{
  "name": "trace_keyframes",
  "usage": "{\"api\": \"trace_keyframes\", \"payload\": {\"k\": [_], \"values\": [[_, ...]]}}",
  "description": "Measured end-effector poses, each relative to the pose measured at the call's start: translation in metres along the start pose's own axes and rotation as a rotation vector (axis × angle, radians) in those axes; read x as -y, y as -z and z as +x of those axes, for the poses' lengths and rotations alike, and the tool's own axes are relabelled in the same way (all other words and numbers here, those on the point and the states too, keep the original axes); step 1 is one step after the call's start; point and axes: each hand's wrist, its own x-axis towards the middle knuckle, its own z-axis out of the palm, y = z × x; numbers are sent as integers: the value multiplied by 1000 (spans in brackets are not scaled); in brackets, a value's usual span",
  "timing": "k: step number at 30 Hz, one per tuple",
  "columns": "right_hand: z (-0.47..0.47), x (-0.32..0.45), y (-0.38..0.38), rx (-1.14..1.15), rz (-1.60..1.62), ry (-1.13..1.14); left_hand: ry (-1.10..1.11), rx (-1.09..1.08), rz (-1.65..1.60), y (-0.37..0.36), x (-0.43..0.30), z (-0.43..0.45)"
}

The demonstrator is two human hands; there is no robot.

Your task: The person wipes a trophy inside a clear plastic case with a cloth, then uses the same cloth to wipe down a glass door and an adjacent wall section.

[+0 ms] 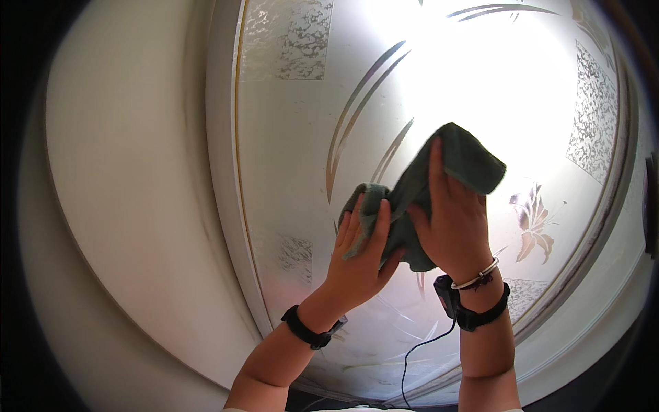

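A dark green cloth (pixel 412 206) stretches between my two hands in front of a frosted glass pane (pixel 288 154). My left hand (pixel 355 262) grips a bunched fold of it, with fabric passing over and between the fingers. Higher and to the right, my right hand (pixel 455 226) has its palm and spread fingers on the cloth; a folded flap sticks out past its fingertips. The cloth appears to lie against the glass, though the contact itself is covered by the hands. Etched curved leaf lines and a flower motif (pixel 535 224) decorate the pane.
A pale frame (pixel 224 154) with a gold-coloured strip borders the glass on the left, beside a wide cream panel (pixel 128 154). Bright light glares through the upper right. A black cable (pixel 405 355) hangs from the device (pixel 447 296) strapped to my right wrist.
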Motion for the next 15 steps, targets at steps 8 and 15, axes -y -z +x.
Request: {"api": "trace_keyframes", "payload": {"k": [8,15], "values": [[35,53,-19,-65,72,209,228,-96,-180,16,31,-27],[54,97,-43,-89,92,359,376,-150,-130,37,53,-46]]}}
